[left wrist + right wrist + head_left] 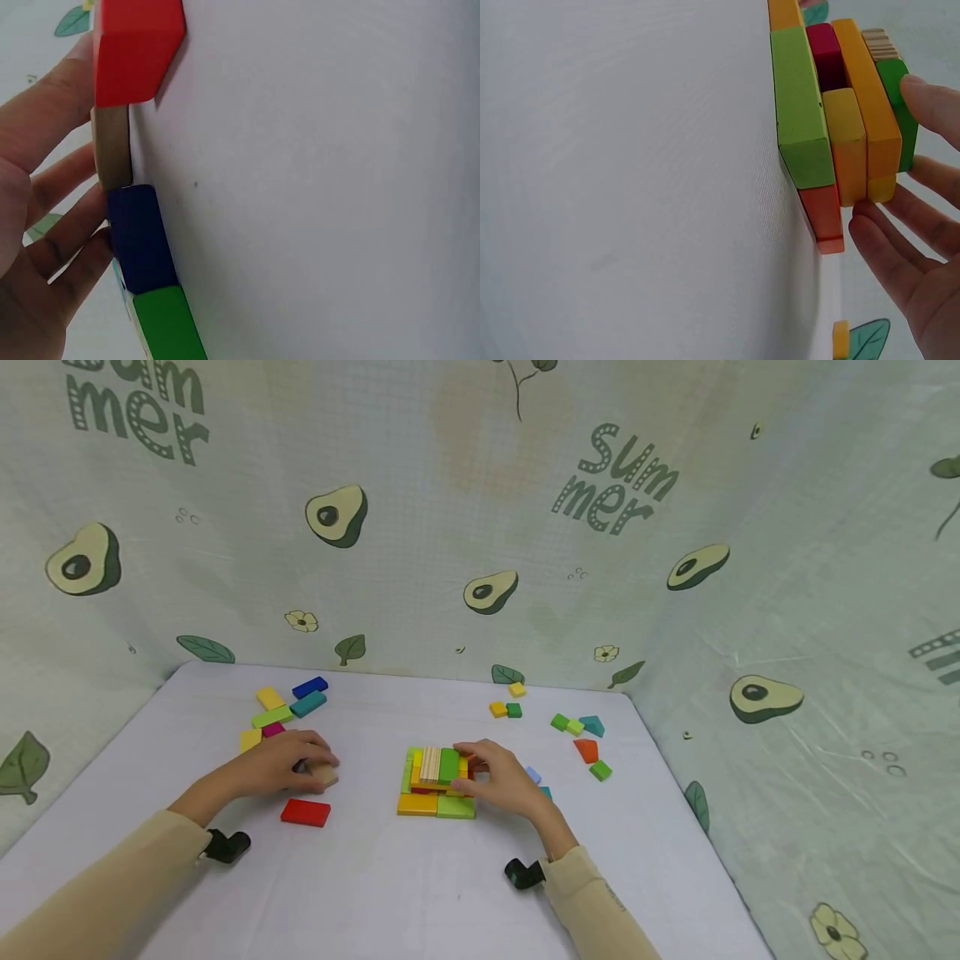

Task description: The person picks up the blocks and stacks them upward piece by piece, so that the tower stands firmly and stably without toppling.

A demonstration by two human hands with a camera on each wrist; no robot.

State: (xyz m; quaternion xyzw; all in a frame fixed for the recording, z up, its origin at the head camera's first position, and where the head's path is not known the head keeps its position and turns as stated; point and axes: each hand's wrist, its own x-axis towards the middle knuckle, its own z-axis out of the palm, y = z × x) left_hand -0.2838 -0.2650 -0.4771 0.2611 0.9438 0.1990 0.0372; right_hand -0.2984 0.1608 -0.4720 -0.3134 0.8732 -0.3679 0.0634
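Note:
My left hand [281, 764] is over the left side of the table, pinching a plain wooden block [322, 774] between thumb and fingers. Just in front of it lies a red block [305, 812]. In the left wrist view a dark blue block [142, 238] and a green block [171, 322] show beyond the wooden one. At the table's middle stands a layered stack of coloured blocks [417, 805]. My right hand [498, 777] is at its right side, thumb and finger at opposite ends of a green block [448, 766] on top. Next to that block sits a ridged wooden piece [430, 765].
Behind my left hand several blocks lie loosely grouped, among them a teal block [308, 703] and a yellow block [270, 697]. Small pieces are scattered at the back right, including an orange-red one [587, 750]. A printed cloth [420, 468] hangs behind the white table [360, 893].

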